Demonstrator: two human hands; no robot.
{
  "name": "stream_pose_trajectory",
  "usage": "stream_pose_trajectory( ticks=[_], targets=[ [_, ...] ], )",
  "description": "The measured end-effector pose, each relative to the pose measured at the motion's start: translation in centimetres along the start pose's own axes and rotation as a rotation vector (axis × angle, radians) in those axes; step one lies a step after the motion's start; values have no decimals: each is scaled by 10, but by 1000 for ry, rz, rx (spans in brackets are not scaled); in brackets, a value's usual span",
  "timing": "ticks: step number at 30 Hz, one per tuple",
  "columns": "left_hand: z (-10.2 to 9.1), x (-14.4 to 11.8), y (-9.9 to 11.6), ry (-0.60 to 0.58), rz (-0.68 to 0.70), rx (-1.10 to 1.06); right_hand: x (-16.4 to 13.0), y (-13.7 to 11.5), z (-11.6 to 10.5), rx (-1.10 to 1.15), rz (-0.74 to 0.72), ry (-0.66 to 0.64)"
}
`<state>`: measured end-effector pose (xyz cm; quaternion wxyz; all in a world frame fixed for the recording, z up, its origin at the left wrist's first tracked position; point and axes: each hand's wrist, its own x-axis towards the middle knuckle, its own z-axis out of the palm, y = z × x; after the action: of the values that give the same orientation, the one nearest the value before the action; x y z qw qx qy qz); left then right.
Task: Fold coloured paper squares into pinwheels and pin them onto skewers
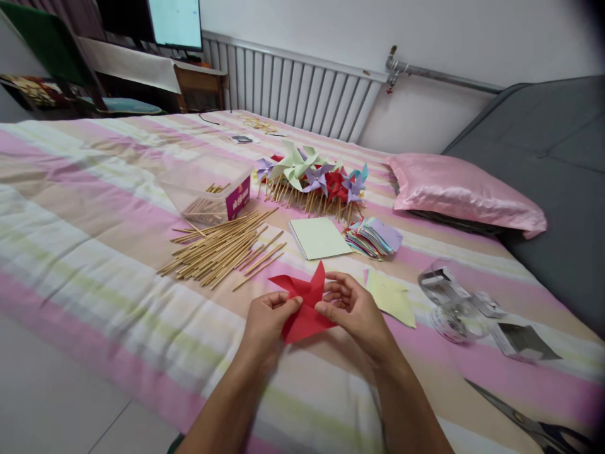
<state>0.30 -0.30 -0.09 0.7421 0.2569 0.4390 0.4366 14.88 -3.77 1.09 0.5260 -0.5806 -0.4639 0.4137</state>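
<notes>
In the head view, a red paper pinwheel [306, 304] is held above the striped bed [94, 208] by both hands: the left hand [268, 318] is pinched shut on its left edge, the right hand [352, 306] closed on its right side; a pile of wooden sticks [222, 246] lies just beyond

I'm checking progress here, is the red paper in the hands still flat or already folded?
Folded. The red paper has pointed flaps bent toward its middle, held by the left hand and right hand.
</notes>
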Motion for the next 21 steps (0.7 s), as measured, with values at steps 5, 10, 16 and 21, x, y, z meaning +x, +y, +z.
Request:
stream_pose_trajectory(
  ticks=[5,10,16,21],
  targets=[
    [-5,4,3,99,46,-72,-14,-16,-7,-167,-119,125],
    [-8,5,6,99,40,-155,-21,-18,0,-275,-51,-380],
    [-9,4,7,39,25,-175,-13,6,27,-269,-170,-216],
    [-8,2,6,42,34,-174,-11,15,36,-181,-127,-65]
  ],
)
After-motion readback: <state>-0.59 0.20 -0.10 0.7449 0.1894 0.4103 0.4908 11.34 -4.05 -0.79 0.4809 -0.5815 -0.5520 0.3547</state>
